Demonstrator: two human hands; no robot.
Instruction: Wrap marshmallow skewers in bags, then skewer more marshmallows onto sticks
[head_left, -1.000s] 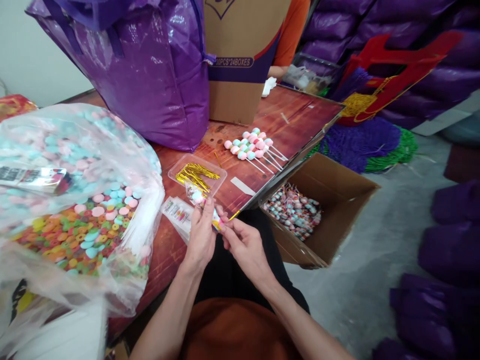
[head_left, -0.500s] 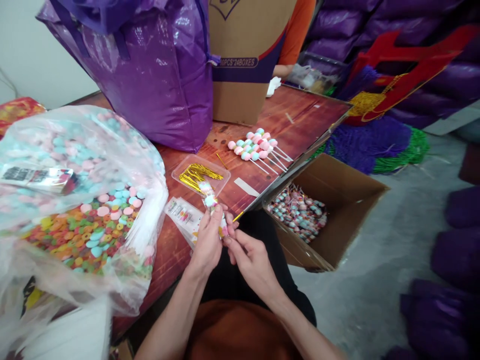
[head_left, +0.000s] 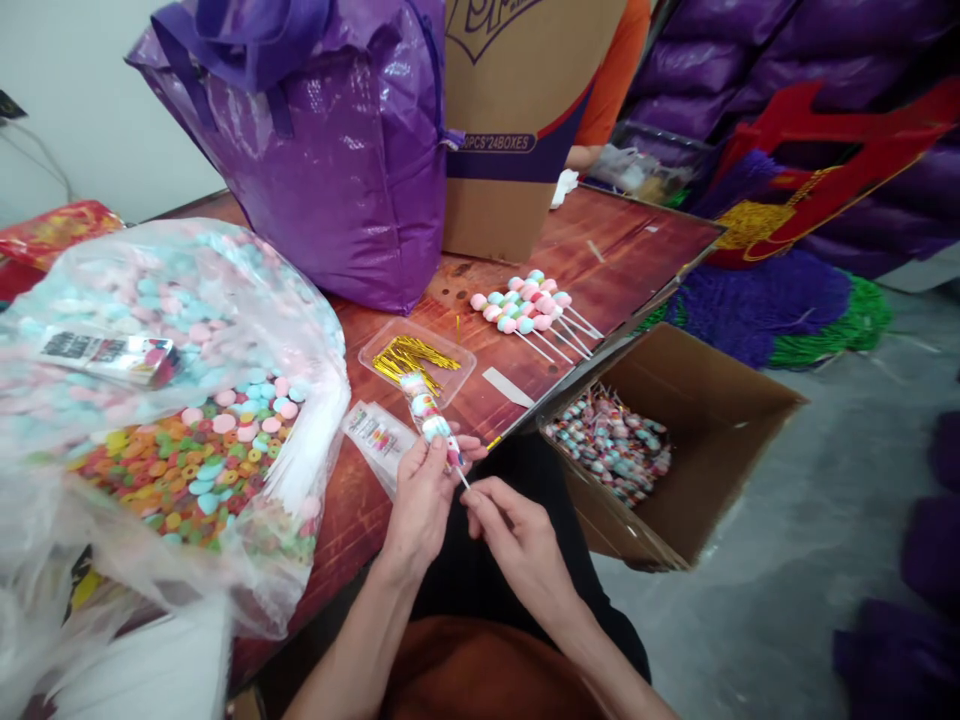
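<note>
- While the left hand (head_left: 424,495) is clamped around the lower part of one wrapped candy stick (head_left: 427,408), the right hand (head_left: 517,525) pinches the white stick's lower end; both hands are near each other, above the lap, with the candy's upper end over the near rim of the clear tray.
- One clear tray (head_left: 386,335) holds a loose heap of gold ties (head_left: 411,355) — too tangled to count — and one more tie (head_left: 458,326) lies just beyond its far rim.
- One open cardboard box (head_left: 739,440), lower than the tabletop (head_left: 630,235) and beside its edge, contains a pile of wrapped candies (head_left: 611,440), too many to count.
- One large clear plastic bag (head_left: 251,605) holds pink and blue discs, many coloured rings (head_left: 161,475) and a bundle of white sticks (head_left: 309,435); one printed packet (head_left: 109,355) rests on it.
- One purple bag (head_left: 345,180) and one printed carton (head_left: 502,210) stand behind the tray, their contents hidden.
- One group of unwrapped candy sticks (head_left: 525,302) lies right of the tray, at least four sticks showing.
- One stack of flat printed wrappers (head_left: 382,440) lies near the left hand; its number cannot be told.
</note>
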